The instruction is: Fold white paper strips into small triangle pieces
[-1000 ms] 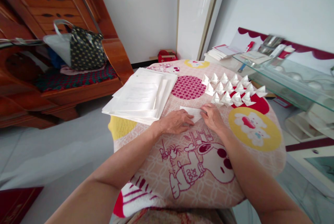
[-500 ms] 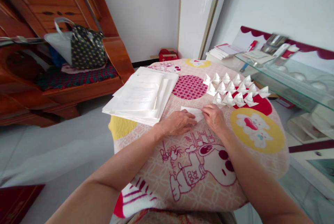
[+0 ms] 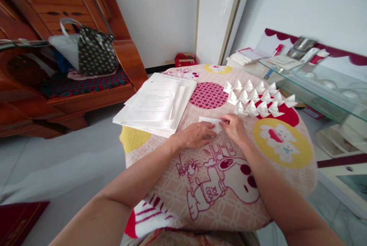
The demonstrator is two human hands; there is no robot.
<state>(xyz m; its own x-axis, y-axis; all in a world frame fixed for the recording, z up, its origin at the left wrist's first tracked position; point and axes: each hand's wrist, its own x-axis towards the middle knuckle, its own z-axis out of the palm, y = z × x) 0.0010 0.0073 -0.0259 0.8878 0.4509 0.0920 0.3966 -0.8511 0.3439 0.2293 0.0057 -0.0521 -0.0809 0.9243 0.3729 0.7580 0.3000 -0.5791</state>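
Observation:
A small folded piece of white paper (image 3: 213,120) lies on the cloth-covered table between my hands. My left hand (image 3: 197,134) rests flat over its left part, fingers stretched out. With thumb and fingertips, my right hand (image 3: 233,124) pinches the paper's right edge. Beyond my right hand stand several folded paper boats (image 3: 252,96), white and pointed, set in rows. To the left of my left hand is a stack of paper sheets (image 3: 156,101), the top one printed.
The round table has a patterned tablecloth (image 3: 172,185). A glass shelf (image 3: 318,85) with cups and papers borders it on the right. A wooden bench (image 3: 123,59) holding a dotted bag (image 3: 96,51) stands at the left. A red box (image 3: 185,60) sits behind.
My right hand has shifted slightly left along the paper, and the paper's far edge now looks folded over. My left hand stays nearly still.

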